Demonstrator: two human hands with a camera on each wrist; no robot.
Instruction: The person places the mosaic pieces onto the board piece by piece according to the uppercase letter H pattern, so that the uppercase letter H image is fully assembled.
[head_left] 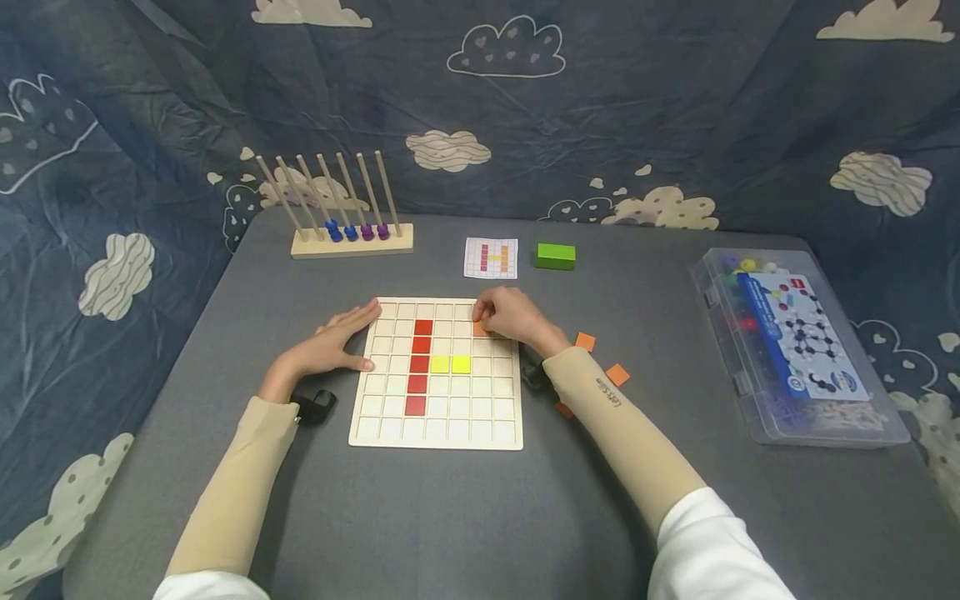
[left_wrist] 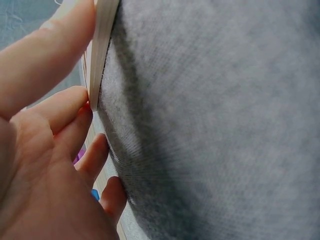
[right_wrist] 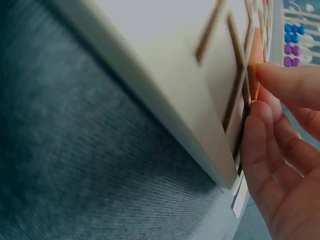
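A square wooden grid board (head_left: 447, 444) lies on the table. A column of several red tiles (head_left: 417, 364) sits in its cells, with two yellow tiles (head_left: 461, 365) side by side to the right of the column's middle. My right hand (head_left: 517, 317) is over the board's upper right, pinching an orange tile (right_wrist: 254, 65) at a cell; the thumb lies against the tile's face. My left hand (head_left: 332, 345) rests at the board's left side, fingers extended to the top left corner and thumb at the edge. In the left wrist view, fingertips touch the board's edge (left_wrist: 101, 55).
Loose orange tiles (head_left: 617, 374) lie right of the board, near my right forearm. Behind it are a printed pattern card (head_left: 491, 258), a green block (head_left: 555, 257) and a peg stand with beads (head_left: 352, 242). A clear plastic case (head_left: 810, 346) stands far right.
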